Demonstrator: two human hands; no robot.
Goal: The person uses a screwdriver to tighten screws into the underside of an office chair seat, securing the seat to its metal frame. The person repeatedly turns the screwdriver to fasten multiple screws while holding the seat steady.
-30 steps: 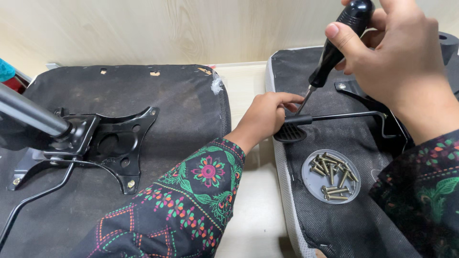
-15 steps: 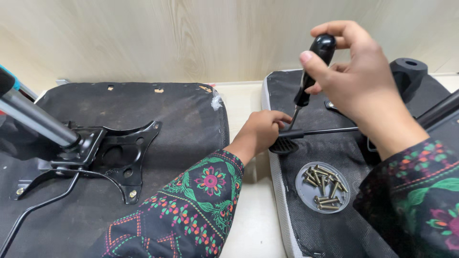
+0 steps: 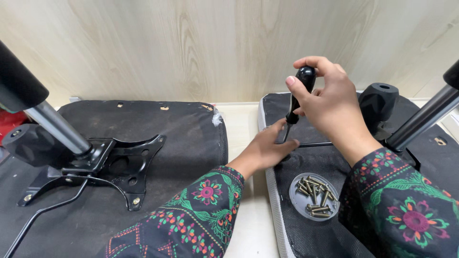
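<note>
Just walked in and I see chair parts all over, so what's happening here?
A person in embroidered sleeves is working on two upturned chair seats. The right hand grips a black-handled screwdriver held upright, tip down on the right seat. The left hand rests on that seat beside the tip, by a thin black rod. A round dish of screws sits on the same seat. The left seat has a black metal bracket on it.
</note>
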